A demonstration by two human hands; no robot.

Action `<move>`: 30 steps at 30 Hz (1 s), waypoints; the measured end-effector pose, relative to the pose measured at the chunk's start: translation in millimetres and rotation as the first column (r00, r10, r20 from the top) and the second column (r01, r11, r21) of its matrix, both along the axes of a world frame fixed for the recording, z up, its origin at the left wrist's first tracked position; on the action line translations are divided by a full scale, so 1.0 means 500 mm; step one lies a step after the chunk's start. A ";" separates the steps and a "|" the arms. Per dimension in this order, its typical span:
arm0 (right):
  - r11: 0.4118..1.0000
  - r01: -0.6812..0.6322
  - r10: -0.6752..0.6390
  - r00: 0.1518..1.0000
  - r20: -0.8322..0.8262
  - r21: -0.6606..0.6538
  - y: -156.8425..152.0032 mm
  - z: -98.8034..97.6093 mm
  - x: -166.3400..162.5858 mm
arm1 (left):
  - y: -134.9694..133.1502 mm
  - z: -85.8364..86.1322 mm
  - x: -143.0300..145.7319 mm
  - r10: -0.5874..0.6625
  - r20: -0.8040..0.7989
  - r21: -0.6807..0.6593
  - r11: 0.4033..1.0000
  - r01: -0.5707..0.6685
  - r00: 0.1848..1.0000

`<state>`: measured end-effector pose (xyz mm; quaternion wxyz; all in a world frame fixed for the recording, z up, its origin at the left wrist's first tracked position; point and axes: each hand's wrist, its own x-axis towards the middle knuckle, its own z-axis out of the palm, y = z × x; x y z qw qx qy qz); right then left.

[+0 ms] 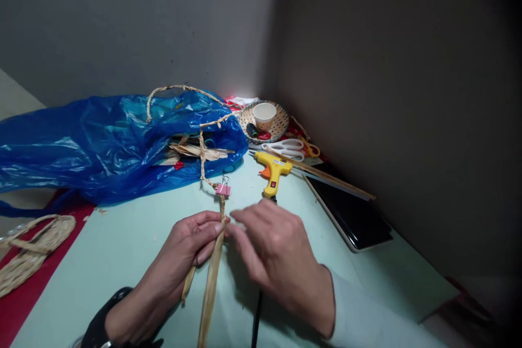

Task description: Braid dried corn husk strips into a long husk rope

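Note:
My left hand [194,239] is closed, its thumb and forefinger pinching a thin braid of dried plant fibre [222,205] just below a pink binder clip [223,190]. From that pinch a long flat tan strip [211,288] runs down toward me, and a shorter strip end [188,284] hangs below my left palm. My right hand [277,253] is at the same spot from the right, thumb and fingertips curled close together beside the braid. It is slightly blurred, and what lies between its fingertips is hidden. Beyond the clip, the finished braid [202,155] winds away over a blue plastic bag.
The blue bag [101,141] lies at the back left, with loose dried strips [199,150] in its mouth. Behind my hands are a yellow glue gun [274,171], white-handled scissors [287,148], a woven tray [279,128] with a white cup [264,114], and a black tablet [354,217].

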<state>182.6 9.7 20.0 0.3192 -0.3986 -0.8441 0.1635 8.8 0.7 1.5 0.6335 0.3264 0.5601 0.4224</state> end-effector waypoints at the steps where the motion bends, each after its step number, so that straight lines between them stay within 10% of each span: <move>1: 0.996 0.029 -0.031 0.999 -0.028 -0.084 0.011 0.005 0.004 | 0.001 0.000 -0.002 -0.014 0.004 -0.010 1.000 0.014 1.000; 6: 0.831 -0.175 0.149 0.985 -0.091 -0.529 0.053 -0.004 0.012 | 0.003 0.004 0.001 -0.053 -0.038 0.012 0.998 0.054 0.998; 12: 0.355 -0.410 0.157 0.912 -0.378 -0.840 0.081 -0.014 0.010 | 0.002 0.011 0.006 -0.159 -0.125 0.087 0.981 0.171 0.979; 15: 0.239 -0.473 0.214 0.878 -0.429 -0.848 0.094 -0.004 0.012 | 0.004 0.010 0.003 -0.170 -0.148 0.113 0.976 0.188 0.974; 25: 0.389 -0.480 0.511 0.822 -0.249 -0.786 0.138 0.011 0.027 | 0.006 0.022 0.007 -0.182 -0.228 0.114 0.971 0.212 0.957; 30: 0.675 -0.396 0.377 0.910 -0.170 -0.622 0.113 -0.006 0.008 | 0.006 0.024 0.004 -0.175 -0.239 0.122 0.970 0.209 0.955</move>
